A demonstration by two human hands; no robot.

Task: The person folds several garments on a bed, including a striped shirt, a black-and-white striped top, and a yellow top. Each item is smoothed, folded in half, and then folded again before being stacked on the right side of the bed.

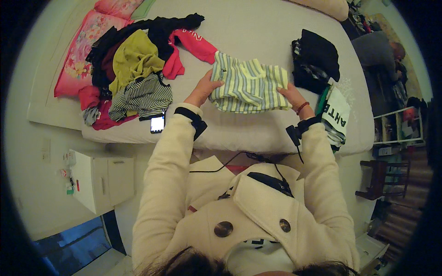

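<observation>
Stretched between my hands over the bed is a striped garment point(246, 87) in yellow, white and grey-blue; whether it is a shirt or shorts I cannot tell. My left hand point(202, 88) grips its left edge, thumb on top. At the opposite edge, my right hand point(293, 99) pinches the cloth, a red bracelet on that wrist. Left of the garment lies a loose heap of clothes with a yellow-green top point(136, 57), a black-and-white striped piece point(142, 95) and a red sleeve point(195, 43). Folded dark clothes point(315, 57) are stacked to the right.
Nearer than the dark stack lies a folded white-and-green garment point(335, 110). A lit phone point(157, 123) rests by the bed's point(258, 138) near edge. Floral pink pillows point(85, 50) are at the left. A white nightstand point(99, 177) and a dark wooden chair point(380, 179) flank the bed.
</observation>
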